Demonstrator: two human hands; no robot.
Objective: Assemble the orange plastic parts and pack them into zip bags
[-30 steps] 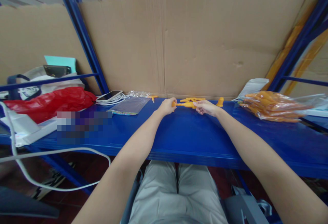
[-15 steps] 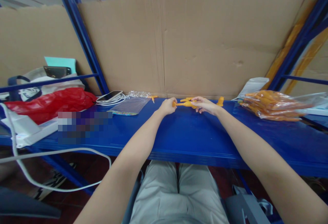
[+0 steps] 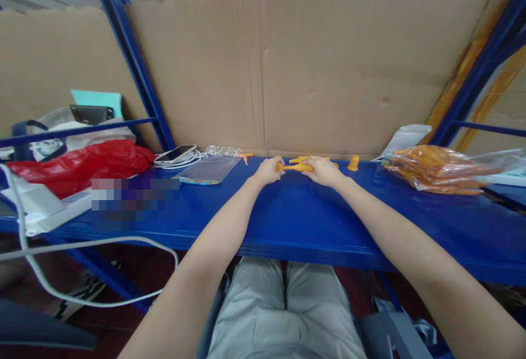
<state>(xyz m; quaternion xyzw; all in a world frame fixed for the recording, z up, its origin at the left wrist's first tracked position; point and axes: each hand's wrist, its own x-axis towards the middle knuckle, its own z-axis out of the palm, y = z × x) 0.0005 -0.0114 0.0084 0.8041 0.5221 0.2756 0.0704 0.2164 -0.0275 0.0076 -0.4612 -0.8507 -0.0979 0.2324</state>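
Between my hands stretches an orange plastic piece with a ridged, screw-like shaft; its exact kind I cannot make out. My left hand is closed round its left end. My right hand is closed over its thicker right part, and the fingertips are partly hidden. Just behind the right hand lie more orange plastic pieces on the blue table. A small orange cup-shaped piece stands to the right of that hand.
A clear bag of orange parts lies at the right. Left of my hands are a flat plastic packet, a small orange piece, a phone with a coiled white cable, and a red bag. Cardboard walls the back.
My right hand has turned palm-down and closed over the right part of the orange piece, uncovering more of the cup-shaped piece. My left hand has hardly moved.
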